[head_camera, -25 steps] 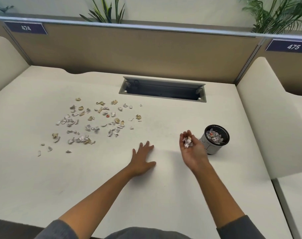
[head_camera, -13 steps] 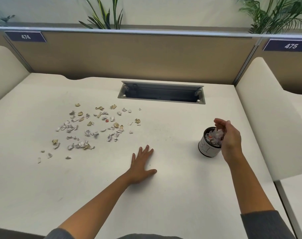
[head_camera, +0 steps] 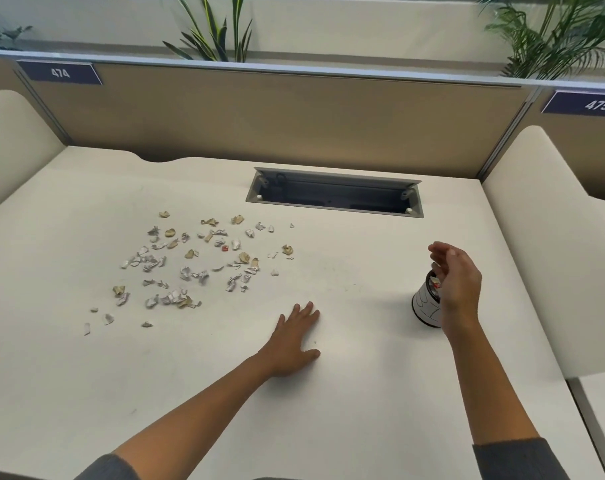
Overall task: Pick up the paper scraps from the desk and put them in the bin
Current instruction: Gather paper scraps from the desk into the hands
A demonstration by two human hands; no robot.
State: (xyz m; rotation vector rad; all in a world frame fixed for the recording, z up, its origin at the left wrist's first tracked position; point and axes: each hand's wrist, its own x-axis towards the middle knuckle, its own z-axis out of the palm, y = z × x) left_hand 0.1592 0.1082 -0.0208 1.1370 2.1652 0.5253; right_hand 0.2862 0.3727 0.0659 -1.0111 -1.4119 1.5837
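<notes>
Evenly and softly lit from above, bright without glare across the pale desk (head_camera: 363, 393). Only faint, diffuse shadows under the left hand (head_camera: 294, 344) and beside the bin (head_camera: 424, 308) below the right hand (head_camera: 457, 282). Wide-angle bowing of the partition (head_camera: 294, 109) toward the edges, slight motion softness on the right fingers, small paper scraps (head_camera: 190, 265) a little mushy from compression
</notes>
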